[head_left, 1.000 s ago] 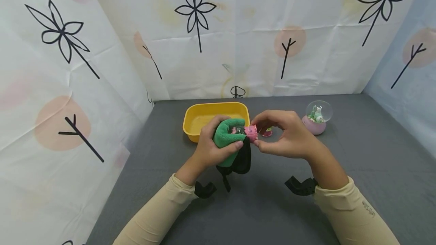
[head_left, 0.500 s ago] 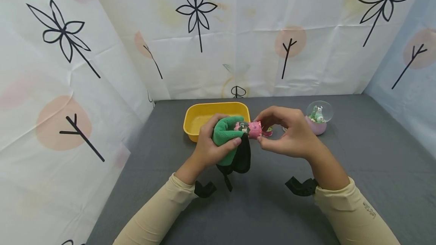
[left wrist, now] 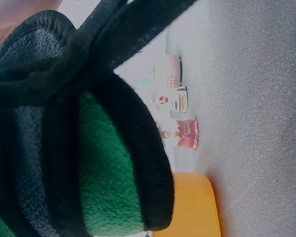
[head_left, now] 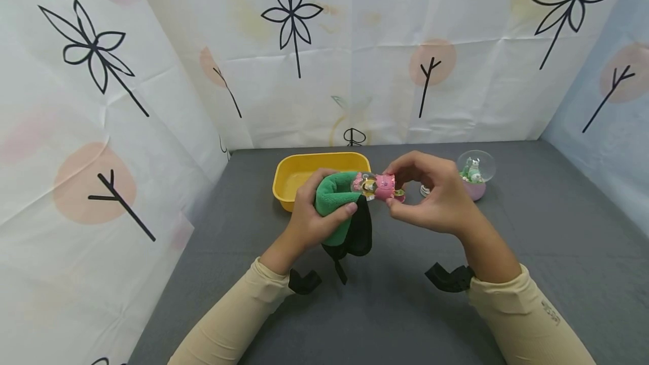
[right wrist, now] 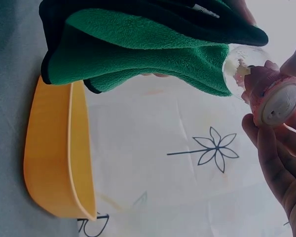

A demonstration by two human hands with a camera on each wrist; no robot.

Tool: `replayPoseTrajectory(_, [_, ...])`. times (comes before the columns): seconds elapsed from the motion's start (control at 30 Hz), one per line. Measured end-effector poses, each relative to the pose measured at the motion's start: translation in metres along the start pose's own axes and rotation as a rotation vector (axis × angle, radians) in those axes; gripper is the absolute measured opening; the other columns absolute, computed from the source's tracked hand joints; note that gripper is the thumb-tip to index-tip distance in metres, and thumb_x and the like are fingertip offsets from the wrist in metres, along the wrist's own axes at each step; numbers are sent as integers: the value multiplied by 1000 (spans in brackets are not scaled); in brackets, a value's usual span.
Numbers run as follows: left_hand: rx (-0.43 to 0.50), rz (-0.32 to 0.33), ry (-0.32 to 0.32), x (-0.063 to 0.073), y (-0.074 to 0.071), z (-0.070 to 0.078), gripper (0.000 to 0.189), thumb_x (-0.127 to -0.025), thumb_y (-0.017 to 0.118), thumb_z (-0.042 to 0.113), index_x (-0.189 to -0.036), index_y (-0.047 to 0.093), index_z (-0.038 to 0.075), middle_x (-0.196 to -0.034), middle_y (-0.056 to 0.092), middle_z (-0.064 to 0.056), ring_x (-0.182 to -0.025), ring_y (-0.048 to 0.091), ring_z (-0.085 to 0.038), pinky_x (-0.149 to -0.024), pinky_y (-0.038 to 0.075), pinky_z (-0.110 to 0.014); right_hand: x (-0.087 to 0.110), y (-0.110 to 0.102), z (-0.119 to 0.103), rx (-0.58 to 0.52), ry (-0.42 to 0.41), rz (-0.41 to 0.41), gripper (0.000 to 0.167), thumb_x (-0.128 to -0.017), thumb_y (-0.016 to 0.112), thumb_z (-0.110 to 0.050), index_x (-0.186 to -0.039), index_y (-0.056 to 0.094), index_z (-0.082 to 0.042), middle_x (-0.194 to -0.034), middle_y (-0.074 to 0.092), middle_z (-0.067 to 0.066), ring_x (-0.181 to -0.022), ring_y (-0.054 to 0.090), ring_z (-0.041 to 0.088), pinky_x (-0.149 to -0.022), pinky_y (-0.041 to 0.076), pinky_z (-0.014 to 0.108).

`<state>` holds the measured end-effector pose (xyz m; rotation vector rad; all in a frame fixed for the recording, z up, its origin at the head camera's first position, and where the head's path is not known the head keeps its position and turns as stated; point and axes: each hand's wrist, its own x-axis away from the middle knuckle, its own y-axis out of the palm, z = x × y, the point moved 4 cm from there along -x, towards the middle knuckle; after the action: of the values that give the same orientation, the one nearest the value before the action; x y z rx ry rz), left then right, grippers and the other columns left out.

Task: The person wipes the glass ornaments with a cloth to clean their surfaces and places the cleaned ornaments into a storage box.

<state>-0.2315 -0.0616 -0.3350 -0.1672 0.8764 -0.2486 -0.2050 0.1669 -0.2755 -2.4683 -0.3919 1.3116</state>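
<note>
My left hand (head_left: 314,216) grips a folded green cloth (head_left: 334,199) with black trim, whose dark loose part hangs below. The fingers of my right hand (head_left: 433,193) pinch the pink base of a small snow globe (head_left: 385,186). Its clear dome lies sideways against the cloth's fold, and a yellowish figure shows inside. In the right wrist view, the globe's round whitish underside (right wrist: 280,104) faces the camera, and the green cloth (right wrist: 153,59) touches the dome. The cloth (left wrist: 108,168) fills much of the left wrist view.
A yellow tub (head_left: 283,185) stands behind the left hand. Past the right hand is a snow globe with a pinkish base (head_left: 475,190). Behind the hands sit a small pink globe (left wrist: 188,133) and a white-based one (left wrist: 180,100), partly hidden in the head view.
The right hand has shifted slightly right and up with the pink snow globe, showing more of its dome outside the cloth. The globe has turned, revealing the yellowish figure. The left hand barely moved.
</note>
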Motion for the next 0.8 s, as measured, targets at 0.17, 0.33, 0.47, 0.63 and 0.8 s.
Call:
replayPoseTrajectory(0.17, [7,-11,5,0,2,0,66,-94,73,59,-121,63,-1,-109,72,-15,-92,68,-22,-82,63,-30,0,1,0,-38,-39,17,45,-65,82,16,-106,70,1,-100,73,12,-82,70,13,-78,63,21])
replayPoseTrajectory(0.33, [10,-25,1,2,3,-1,66,-95,73,58,-123,63,0,-111,72,-15,-93,68,-22,-82,64,-31,1,4,0,-38,-22,15,47,-64,84,16,-106,71,-1,-100,73,11,-84,71,13,-80,63,21])
replayPoseTrajectory(0.47, [7,-19,1,2,3,-1,66,-94,73,58,-123,63,0,-111,72,-15,-93,69,-22,-82,64,-31,1,5,0,-51,-35,5,47,-64,84,16,-106,71,0,-99,72,11,-83,70,14,-78,63,21])
replayPoseTrajectory(0.63, [0,-19,4,2,2,0,67,-94,73,59,-122,63,0,-110,72,-15,-92,68,-22,-81,63,-31,1,6,0,-59,-43,-19,48,-65,85,15,-108,70,-1,-99,72,10,-82,69,13,-73,61,19])
replayPoseTrajectory(0.8, [-10,-19,-2,1,2,0,67,-94,73,60,-122,63,0,-109,72,-14,-92,67,-22,-81,63,-31,-1,8,1,-57,-50,-52,49,-66,86,14,-110,69,-2,-98,71,8,-80,67,12,-68,58,19])
